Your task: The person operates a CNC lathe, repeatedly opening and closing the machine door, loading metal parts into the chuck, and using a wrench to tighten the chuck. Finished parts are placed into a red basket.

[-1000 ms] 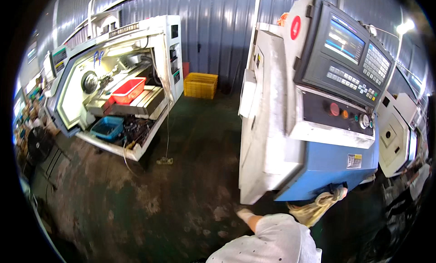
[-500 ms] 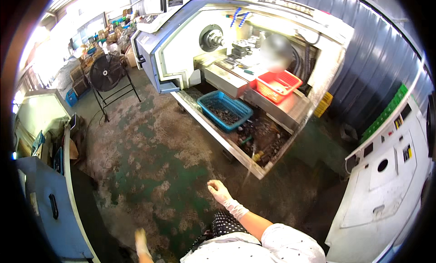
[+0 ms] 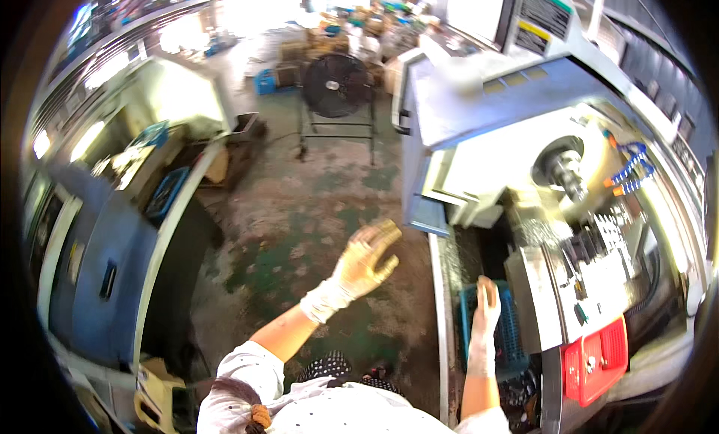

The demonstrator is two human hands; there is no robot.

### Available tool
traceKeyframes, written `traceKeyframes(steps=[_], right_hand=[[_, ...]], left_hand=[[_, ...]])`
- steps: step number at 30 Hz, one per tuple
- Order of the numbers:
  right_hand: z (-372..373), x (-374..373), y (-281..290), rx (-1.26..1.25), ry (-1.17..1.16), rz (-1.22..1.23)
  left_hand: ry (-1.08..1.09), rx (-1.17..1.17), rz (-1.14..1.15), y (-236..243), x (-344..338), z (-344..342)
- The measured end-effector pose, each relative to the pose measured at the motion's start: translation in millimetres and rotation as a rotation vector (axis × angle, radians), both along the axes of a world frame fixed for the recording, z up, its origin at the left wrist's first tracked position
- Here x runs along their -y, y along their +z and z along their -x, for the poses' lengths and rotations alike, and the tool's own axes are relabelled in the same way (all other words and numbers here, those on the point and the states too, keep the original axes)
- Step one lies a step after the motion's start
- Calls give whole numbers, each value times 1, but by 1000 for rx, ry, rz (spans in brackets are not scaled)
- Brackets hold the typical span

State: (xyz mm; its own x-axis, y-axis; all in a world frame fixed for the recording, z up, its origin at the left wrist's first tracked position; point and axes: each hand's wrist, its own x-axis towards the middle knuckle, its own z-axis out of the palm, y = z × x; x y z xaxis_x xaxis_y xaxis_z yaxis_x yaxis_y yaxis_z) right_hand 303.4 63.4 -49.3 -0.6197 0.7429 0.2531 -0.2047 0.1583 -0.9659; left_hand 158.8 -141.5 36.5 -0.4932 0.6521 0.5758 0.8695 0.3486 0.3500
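Note:
My left hand (image 3: 361, 263), in a pale glove, is raised over the floor left of an uncovered lathe. Its fingers are spread, slightly blurred, and nothing is in them. My right hand (image 3: 485, 314), gloved too, is in front of a blue plastic basket (image 3: 511, 333) in the lathe's lower tray and hides part of it. The fingers of that hand point forward, stretched out, with no thing visible in them. A red basket (image 3: 616, 348) with a few small pieces stands on the lathe's ledge, right of my right hand. Beyond it is the chuck (image 3: 568, 170).
The lathe's blue-grey door (image 3: 479, 123) juts out ahead. Blue coolant hoses (image 3: 635, 168) hang by the chuck. A black floor fan (image 3: 335, 86) stands farther off, before piled boxes and bags. On the left are another blue machine (image 3: 105, 254) and a cream stool (image 3: 157, 389).
My view has swung left, bringing the lathe to my right side. My left hand has risen and spread its fingers. The right hand now reaches forward over the lathe's lower tray.

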Motion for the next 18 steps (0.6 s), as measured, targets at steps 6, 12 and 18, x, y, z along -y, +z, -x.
traceKeyframes(steps=[6, 12, 18], right_hand=[[135, -131, 50, -329, -198, 326], [154, -307, 37, -310, -762, 380], [124, -392, 36, -215, -788, 580]], left_hand=[[135, 20, -193, 14, -51, 84], [-12, -123, -274, 4, -134, 168], [-190, -28, -560, -18, -140, 173]])
